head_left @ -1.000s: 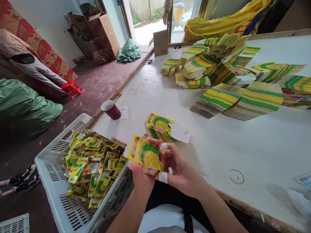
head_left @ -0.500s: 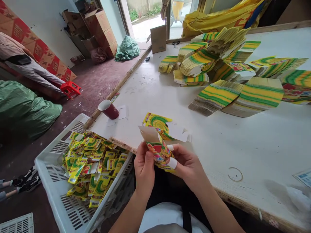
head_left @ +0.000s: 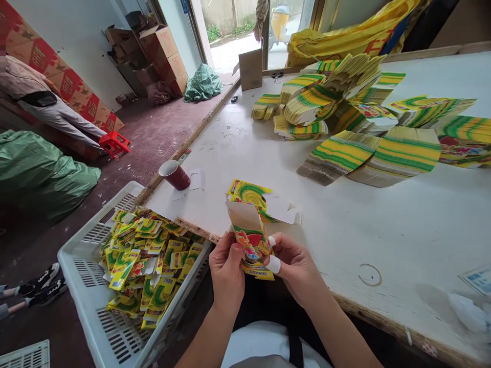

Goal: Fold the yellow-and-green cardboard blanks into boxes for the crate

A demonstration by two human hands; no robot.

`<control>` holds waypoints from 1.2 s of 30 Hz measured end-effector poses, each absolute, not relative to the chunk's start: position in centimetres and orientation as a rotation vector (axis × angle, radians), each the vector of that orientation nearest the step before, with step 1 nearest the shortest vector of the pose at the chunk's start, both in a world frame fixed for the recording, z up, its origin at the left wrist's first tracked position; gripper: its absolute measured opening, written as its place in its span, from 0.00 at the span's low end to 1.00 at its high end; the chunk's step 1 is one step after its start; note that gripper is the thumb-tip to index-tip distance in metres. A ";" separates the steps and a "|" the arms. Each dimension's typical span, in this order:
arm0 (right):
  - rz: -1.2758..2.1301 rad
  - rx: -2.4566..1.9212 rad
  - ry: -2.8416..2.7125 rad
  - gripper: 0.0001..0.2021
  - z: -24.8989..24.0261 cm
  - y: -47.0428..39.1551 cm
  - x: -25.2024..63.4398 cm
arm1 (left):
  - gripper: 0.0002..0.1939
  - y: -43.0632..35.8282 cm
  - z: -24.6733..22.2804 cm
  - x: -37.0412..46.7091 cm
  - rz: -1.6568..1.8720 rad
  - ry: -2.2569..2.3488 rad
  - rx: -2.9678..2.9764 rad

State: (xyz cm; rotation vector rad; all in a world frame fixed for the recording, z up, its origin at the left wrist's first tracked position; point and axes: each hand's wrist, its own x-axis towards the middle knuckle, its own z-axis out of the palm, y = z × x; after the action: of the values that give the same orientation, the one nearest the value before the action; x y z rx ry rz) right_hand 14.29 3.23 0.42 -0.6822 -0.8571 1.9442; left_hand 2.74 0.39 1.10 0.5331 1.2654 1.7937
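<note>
Between my two hands is a small printed carton (head_left: 251, 245), yellow, green and red, with its pale top flap standing up. My left hand (head_left: 227, 266) grips its left side, thumb on the front. On the right edge, my right hand (head_left: 293, 260) pinches it; white wraps cover the thumb and a fingertip. Just beyond, a flat unfolded carton (head_left: 245, 190) lies on the white table with its white inner side partly showing. To the left below the table edge, a white plastic crate (head_left: 82, 312) holds many folded yellow-green cartons (head_left: 159, 291).
Stacks of flat cartons (head_left: 341, 148) spread across the table's far right. A dark red cup (head_left: 177, 176) stands near the left edge. A rubber band (head_left: 370, 276) lies at right. On the floor are a red stool (head_left: 114, 144) and green sacks (head_left: 42, 174); a person (head_left: 49, 102) stands beyond.
The carton in my hands has turned so its printed front faces me more, and its bottom flaps show more. Both hands keep their hold. The view has shifted slightly.
</note>
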 end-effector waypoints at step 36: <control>1.374 -0.934 -1.332 0.30 -0.5 2.0 16.7 | 0.36 -0.9 2.2 0.4 0.769 1.693 1.721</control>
State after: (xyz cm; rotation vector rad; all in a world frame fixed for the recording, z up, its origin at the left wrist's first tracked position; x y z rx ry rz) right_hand 16.72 2.00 -0.50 -0.9341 -1.3319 1.3737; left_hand 0.44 -0.89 2.19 1.7208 1.6930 0.7695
